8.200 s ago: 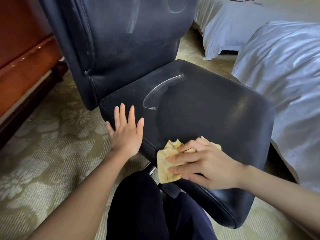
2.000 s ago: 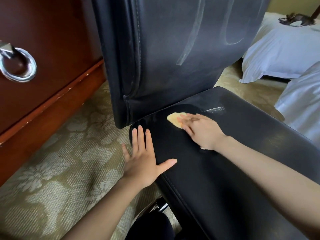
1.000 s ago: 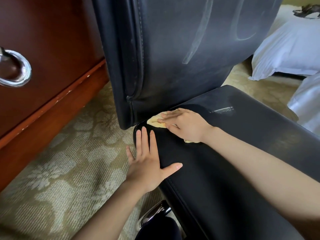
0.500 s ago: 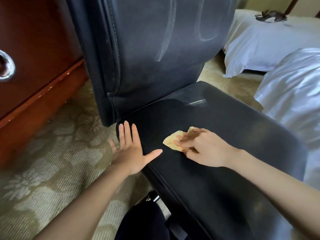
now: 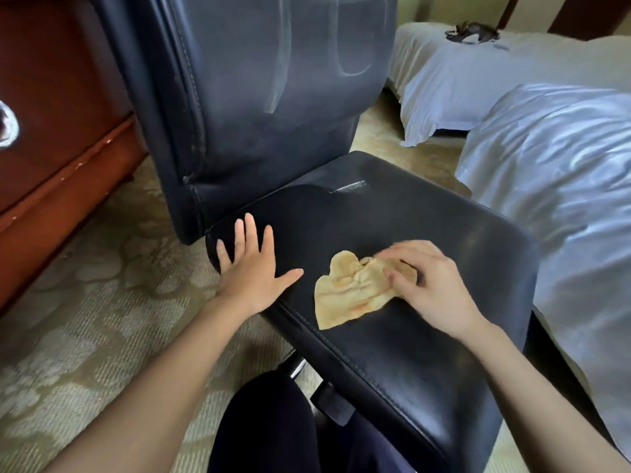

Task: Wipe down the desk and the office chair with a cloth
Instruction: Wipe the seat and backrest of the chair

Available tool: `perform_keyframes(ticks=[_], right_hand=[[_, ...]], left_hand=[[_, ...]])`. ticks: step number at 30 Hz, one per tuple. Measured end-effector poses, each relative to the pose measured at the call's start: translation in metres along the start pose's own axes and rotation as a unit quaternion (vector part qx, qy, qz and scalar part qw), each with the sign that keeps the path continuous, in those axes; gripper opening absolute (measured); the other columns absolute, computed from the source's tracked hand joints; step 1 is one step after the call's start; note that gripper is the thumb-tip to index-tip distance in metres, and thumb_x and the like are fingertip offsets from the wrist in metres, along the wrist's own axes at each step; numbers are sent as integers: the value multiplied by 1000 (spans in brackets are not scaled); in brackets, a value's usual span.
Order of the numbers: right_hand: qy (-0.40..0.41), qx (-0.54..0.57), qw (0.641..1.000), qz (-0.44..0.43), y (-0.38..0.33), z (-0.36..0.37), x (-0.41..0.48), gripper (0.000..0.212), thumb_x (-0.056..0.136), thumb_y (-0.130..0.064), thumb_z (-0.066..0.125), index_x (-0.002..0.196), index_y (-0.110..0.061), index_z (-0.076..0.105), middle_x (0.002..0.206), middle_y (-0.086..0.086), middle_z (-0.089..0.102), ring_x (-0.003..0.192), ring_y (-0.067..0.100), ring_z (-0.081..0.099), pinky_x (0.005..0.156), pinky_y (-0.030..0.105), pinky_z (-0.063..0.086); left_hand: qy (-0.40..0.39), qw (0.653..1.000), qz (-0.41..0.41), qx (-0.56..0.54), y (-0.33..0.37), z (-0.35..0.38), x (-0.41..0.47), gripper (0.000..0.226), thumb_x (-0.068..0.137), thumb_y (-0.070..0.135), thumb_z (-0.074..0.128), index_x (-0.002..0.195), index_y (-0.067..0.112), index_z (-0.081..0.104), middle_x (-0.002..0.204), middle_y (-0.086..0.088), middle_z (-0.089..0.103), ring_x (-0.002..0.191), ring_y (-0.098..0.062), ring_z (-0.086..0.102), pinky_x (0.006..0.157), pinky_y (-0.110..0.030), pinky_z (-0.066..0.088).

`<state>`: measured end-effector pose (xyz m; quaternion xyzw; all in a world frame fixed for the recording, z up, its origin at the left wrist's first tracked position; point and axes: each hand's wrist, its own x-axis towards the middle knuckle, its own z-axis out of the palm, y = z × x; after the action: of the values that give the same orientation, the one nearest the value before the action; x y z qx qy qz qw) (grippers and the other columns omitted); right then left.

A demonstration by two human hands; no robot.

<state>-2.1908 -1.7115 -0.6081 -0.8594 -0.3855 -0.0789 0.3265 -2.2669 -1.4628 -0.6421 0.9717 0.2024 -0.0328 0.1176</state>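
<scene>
A black leather office chair fills the middle of the view, its seat (image 5: 392, 336) in front of me and its backrest (image 5: 273, 97) behind, marked with pale wipe streaks. A crumpled yellow cloth (image 5: 348, 291) lies on the seat near its front-left edge. My right hand (image 5: 433, 288) presses down on the cloth's right part, fingers slightly blurred. My left hand (image 5: 252, 268) rests flat on the seat's left corner with fingers spread. The dark red wooden desk (image 5: 58, 131) stands at the left.
Patterned beige carpet (image 5: 85, 319) covers the floor. Two beds with white bedding (image 5: 553, 172) stand close on the right, one nearly touching the seat. A metal ring handle (image 5: 6, 128) shows on the desk front. My dark trouser leg (image 5: 273, 428) is at the bottom.
My right hand has dragged the cloth from the seat's back corner by the backrest toward the front and right. The cloth now lies more spread out. My left hand stays planted.
</scene>
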Motion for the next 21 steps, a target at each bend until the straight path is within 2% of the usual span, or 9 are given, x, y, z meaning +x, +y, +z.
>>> perform_keyframes(ticks=[2,3,6,8,10,12,15,18,21], right_hand=[[18,-25,997,68,7,-4,-3,23,83,-21,67,105,-27,66,101,-22,58,106,9,49,92,21,34],[-17,-34,995,88,8,-5,-3,29,82,-29,68,111,-27,63,107,-20,57,109,10,48,96,24,35],[-173,-62,976,118,8,2,-4,69,77,-46,71,136,-25,43,135,-7,46,127,18,39,106,38,34],[-178,-86,970,141,6,8,-3,76,71,-51,73,136,-30,40,134,-5,44,124,19,38,104,41,35],[-126,-115,973,155,2,8,-4,65,65,-55,75,120,-34,49,114,-9,49,109,16,41,93,35,35],[-54,-143,977,147,-1,10,-8,51,61,-58,76,99,-32,53,93,-13,47,93,12,41,81,31,28],[38,-83,982,166,0,12,-15,35,65,-51,77,76,-26,54,76,-12,51,78,11,46,74,31,33],[47,38,970,237,2,9,-8,26,70,-41,75,68,-23,57,71,-7,56,67,11,51,64,27,43],[12,58,960,274,2,9,0,24,76,-39,72,71,-19,61,74,0,62,66,13,53,64,31,46]], left_hand=[[9,999,33,-25,12,0,-1,81,93,60,34,152,17,-2,158,-10,-18,143,-24,-23,114,-51,-7],[5,998,46,-36,17,0,-1,76,95,57,33,152,18,1,159,-9,-14,144,-22,-20,114,-51,-7],[-20,997,67,-43,27,2,-1,69,98,53,30,152,20,5,160,-7,-10,145,-20,-17,115,-49,-8],[-30,997,61,-43,29,4,-2,68,97,56,23,152,19,6,159,-8,-11,145,-19,-17,114,-49,-10],[-36,997,49,-38,30,7,-4,69,97,58,16,152,19,6,159,-10,-11,145,-19,-18,114,-49,-12],[-41,997,44,-48,30,8,-8,70,96,59,13,152,19,6,159,-10,-12,145,-19,-19,114,-49,-13],[-14,988,102,-111,29,6,-15,70,93,61,25,152,24,12,160,1,-7,145,-13,-16,113,-44,-16],[66,954,243,-162,38,-1,-28,61,83,60,53,136,31,45,147,15,28,142,-5,13,116,-35,-12],[113,933,331,-88,56,-4,-39,58,72,63,61,118,28,62,122,13,47,124,-6,34,118,-37,-3]])
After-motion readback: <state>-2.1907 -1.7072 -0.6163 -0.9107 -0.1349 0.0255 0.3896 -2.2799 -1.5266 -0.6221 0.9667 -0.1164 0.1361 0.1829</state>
